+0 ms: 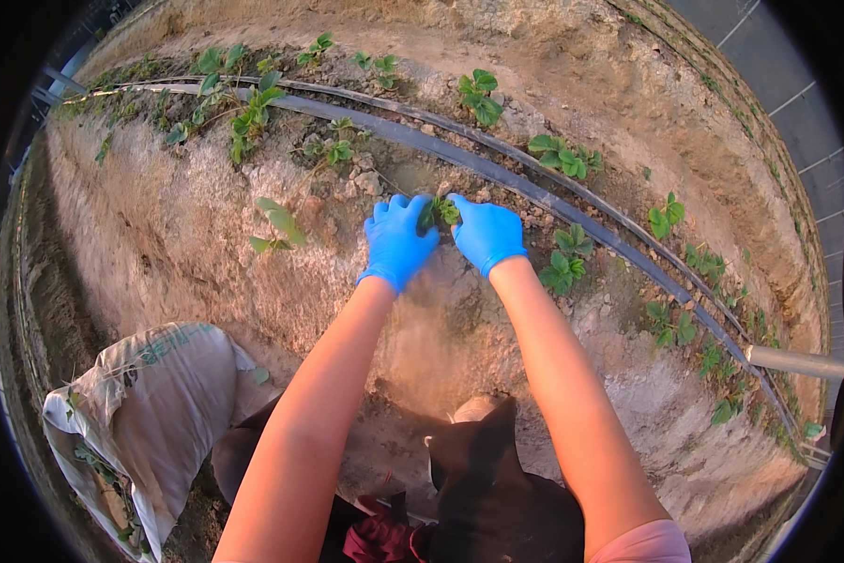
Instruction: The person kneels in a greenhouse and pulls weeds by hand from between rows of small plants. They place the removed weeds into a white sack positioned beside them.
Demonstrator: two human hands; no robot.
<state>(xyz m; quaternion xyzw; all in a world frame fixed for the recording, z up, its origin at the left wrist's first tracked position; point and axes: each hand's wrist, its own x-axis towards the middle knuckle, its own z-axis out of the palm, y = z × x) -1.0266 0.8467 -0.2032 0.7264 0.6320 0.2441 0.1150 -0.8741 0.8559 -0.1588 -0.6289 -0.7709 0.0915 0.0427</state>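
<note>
Both my hands wear blue gloves and meet at a small leafy green plant (445,210) on the soil bed. My left hand (398,239) is at the plant's left side, its fingers spread over the soil and some leaves. My right hand (488,229) touches the plant from the right with its index finger and thumb side; the other fingers are curled. The fingertips partly hide the plant's base, so whether either hand grips it is not clear. Just beyond the hands runs a dark flat drip hose (457,154). A leafy plant (562,262) grows to the right of my right hand.
A second thin hose (492,143) runs along the ridge among several leafy plants. A white woven sack (161,408) holding cut greenery stands at the lower left. At the right a metal pipe (798,362) reaches over the bed. Loose clods (369,183) lie near my left hand.
</note>
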